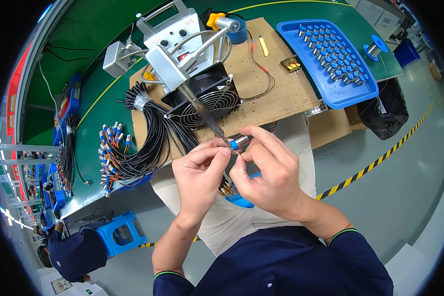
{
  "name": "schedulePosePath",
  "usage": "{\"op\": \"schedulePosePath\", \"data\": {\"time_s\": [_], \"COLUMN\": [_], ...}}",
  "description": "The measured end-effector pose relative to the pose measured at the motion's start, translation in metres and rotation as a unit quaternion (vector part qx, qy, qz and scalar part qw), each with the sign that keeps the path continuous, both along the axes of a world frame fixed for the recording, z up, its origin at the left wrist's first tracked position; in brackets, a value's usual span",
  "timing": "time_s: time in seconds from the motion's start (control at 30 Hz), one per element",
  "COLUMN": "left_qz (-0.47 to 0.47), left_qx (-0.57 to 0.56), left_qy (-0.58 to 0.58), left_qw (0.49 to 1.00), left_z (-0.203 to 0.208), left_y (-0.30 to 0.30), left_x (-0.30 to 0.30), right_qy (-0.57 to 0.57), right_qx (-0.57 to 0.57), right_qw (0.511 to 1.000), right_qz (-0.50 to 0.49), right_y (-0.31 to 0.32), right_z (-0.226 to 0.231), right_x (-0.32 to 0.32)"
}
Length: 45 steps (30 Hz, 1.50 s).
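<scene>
Beneath the tip of a mounted soldering iron (204, 112), my two hands meet at a small metal connector with a blue insert (238, 142). My right hand (271, 170) grips the connector's silver barrel with bent fingers. A thin pale wire (236, 152) shows between the thumbs. My left hand (200, 177) is closed in a pinch on that wire at the connector's blue end; its fingers hide most of the wire. Below my hands, partly covered, coloured wire ends (227, 188) lie near a blue object in my lap.
A soldering station (185, 35) and a black fan (204, 101) stand on cardboard (276, 89). Black cables (155, 123) are bundled left. A blue tray (348, 101) of connectors and a wire spool (375, 48) are right. Another person (79, 252) sits lower left.
</scene>
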State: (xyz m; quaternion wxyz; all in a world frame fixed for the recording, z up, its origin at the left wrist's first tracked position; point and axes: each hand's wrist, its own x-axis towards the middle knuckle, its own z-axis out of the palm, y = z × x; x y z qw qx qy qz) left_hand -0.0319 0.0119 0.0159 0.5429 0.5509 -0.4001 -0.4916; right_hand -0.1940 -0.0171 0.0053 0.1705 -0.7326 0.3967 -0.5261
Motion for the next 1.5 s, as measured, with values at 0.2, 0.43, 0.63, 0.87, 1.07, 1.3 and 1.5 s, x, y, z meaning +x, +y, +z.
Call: {"op": "schedulePosePath", "data": {"time_s": [0.2,0.43,0.63,0.87,1.07,1.3,1.5], "left_qz": [-0.009,-0.009,-0.009,-0.022,-0.062,-0.071,-0.080], "left_qx": [0.005,0.015,0.020,0.058,0.095,0.127,0.123], "left_qy": [0.002,0.005,0.010,0.018,0.078,0.121,0.116], "left_qw": [1.000,1.000,1.000,0.998,0.990,0.982,0.982], "left_z": [-0.003,-0.003,-0.004,-0.002,-0.006,-0.008,-0.005], "left_y": [0.002,0.002,0.003,0.001,-0.005,-0.009,-0.010], "left_x": [0.000,-0.001,0.000,0.005,0.013,0.019,0.019], "right_qy": [-0.002,-0.008,-0.019,-0.098,-0.190,-0.196,-0.180], "right_qx": [0.010,0.021,0.036,0.172,0.251,0.241,0.263], "right_qw": [1.000,1.000,0.999,0.980,0.946,0.948,0.946], "right_qz": [0.002,0.004,0.006,0.030,0.069,0.068,0.058], "right_y": [0.003,0.005,0.006,0.002,0.000,0.002,0.002], "right_z": [-0.004,-0.005,-0.006,-0.011,-0.014,-0.013,-0.024], "right_x": [-0.001,-0.001,-0.001,-0.007,-0.002,-0.001,-0.002]}}
